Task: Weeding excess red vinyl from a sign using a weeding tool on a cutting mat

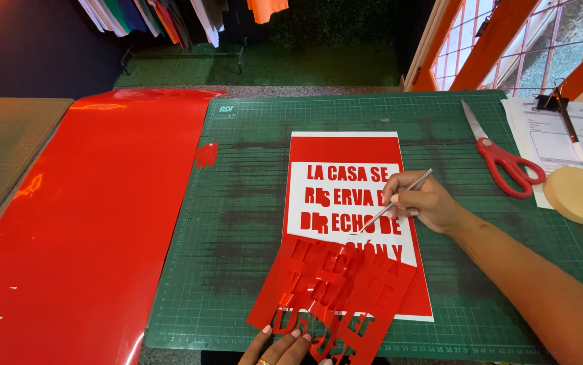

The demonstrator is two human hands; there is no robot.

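Note:
A red vinyl sheet with cut letters on white backing (345,152) lies on the green cutting mat (251,203). My right hand (421,203) grips a thin metal weeding tool (400,197), its tip touching the letters in the middle of the sheet. The peeled red vinyl layer (335,290) with letter-shaped holes is folded down over the sheet's lower half. My left hand (281,346) rests on that peeled layer at the mat's near edge, fingertips pressing on it.
A large red vinyl sheet (82,230) covers the table to the left. A small red scrap (205,154) sits on the mat. Red-handled scissors (501,155), a round tan pad (579,195) and clipped papers (555,128) lie to the right. Clothes hang behind.

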